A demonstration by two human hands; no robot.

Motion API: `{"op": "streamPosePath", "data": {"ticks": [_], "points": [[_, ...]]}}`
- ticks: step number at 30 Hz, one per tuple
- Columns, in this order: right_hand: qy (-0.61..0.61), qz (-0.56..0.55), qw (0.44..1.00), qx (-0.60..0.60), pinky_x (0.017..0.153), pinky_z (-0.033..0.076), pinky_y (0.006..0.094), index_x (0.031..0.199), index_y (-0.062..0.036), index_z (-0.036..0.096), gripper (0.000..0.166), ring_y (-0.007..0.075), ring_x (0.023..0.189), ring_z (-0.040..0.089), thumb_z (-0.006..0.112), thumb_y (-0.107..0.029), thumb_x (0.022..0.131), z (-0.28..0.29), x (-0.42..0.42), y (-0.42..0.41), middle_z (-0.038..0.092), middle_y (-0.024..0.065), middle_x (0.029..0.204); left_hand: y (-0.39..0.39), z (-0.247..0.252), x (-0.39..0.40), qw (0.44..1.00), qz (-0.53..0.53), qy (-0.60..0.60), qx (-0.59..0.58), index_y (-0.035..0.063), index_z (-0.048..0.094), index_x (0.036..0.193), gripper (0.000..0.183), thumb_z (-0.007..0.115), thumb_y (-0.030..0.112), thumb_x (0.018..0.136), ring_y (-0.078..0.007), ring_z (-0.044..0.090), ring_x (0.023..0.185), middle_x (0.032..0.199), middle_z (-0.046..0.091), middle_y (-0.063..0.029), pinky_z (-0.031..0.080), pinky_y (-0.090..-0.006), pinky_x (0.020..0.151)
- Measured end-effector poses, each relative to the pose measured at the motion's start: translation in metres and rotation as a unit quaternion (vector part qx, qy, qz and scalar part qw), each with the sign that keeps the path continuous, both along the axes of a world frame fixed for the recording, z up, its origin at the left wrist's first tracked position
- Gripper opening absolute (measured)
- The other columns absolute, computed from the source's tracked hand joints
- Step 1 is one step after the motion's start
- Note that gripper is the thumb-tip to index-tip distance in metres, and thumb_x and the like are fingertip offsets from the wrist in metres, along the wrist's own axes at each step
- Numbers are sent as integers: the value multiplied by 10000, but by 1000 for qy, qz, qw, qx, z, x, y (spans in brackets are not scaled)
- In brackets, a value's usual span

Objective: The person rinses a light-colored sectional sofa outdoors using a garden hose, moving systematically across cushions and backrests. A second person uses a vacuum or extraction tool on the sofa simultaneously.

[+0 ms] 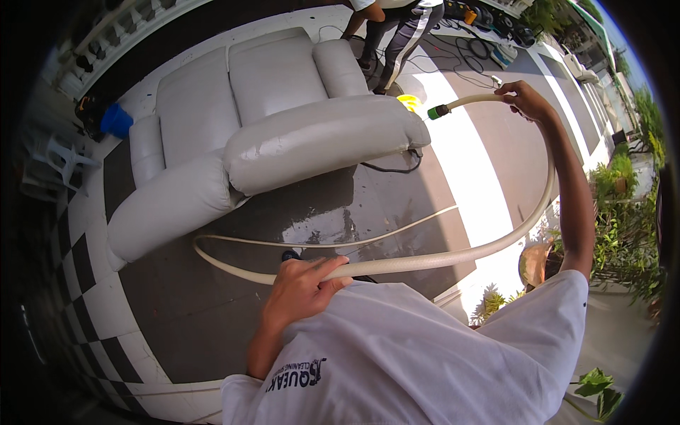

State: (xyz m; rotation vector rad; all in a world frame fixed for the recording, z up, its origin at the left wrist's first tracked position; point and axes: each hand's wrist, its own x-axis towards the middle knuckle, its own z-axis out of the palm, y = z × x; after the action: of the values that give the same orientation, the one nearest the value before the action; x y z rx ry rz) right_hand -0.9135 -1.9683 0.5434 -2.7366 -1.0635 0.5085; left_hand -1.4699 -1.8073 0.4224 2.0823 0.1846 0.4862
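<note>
A cream garden hose (419,261) crosses in front of my body. My left hand (305,287) is shut around it near my waist. With my right arm stretched out, my right hand (523,101) grips the hose behind its green and black connector (439,111). That end points left, past the end of a light grey two-seat sofa (319,139). A yellow container (409,102), partly hidden by the sofa, is beyond the connector. From my left hand the hose loops out over the dark, wet floor (313,223).
Past the sofa a person (401,37) bends down beside cables (467,56) on the floor. A blue bucket (116,121) and a white plastic chair (68,159) are at left. Potted plants (536,263) line the right side. A dark cable (396,169) lies under the sofa's edge.
</note>
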Motion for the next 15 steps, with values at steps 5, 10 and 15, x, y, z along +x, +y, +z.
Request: {"op": "streamPosePath", "data": {"ticks": [5, 10, 15], "points": [[-5, -30, 999, 7, 355, 311, 276, 1129, -101, 674, 225, 78, 420, 405, 580, -148, 931, -1, 0, -39, 495, -8, 593, -23, 6, 6, 1000, -9, 4, 17, 34, 703, 1054, 338, 779, 195, 766, -211, 537, 441, 617, 607, -120, 408, -318, 445], [48, 33, 996, 65, 362, 305, 255, 1143, -85, 666, 239, 57, 444, 409, 580, -157, 932, 0, -53, -17, 474, -24, 582, -24, 22, -30, 996, -26, 41, 75, 59, 706, 1050, 358, 779, 257, 761, -224, 594, 484, 694, 673, -91, 447, -312, 462], [49, 159, 981, 100, 446, 355, 234, 1140, -37, 662, 242, 53, 521, 444, 584, -127, 930, 10, -122, 44, 503, -16, 619, -13, 22, -82, 996, -7, 13, 83, 46, 716, 1051, 418, 809, 236, 690, -215, 588, 477, 677, 661, -94, 410, -288, 437]]}}
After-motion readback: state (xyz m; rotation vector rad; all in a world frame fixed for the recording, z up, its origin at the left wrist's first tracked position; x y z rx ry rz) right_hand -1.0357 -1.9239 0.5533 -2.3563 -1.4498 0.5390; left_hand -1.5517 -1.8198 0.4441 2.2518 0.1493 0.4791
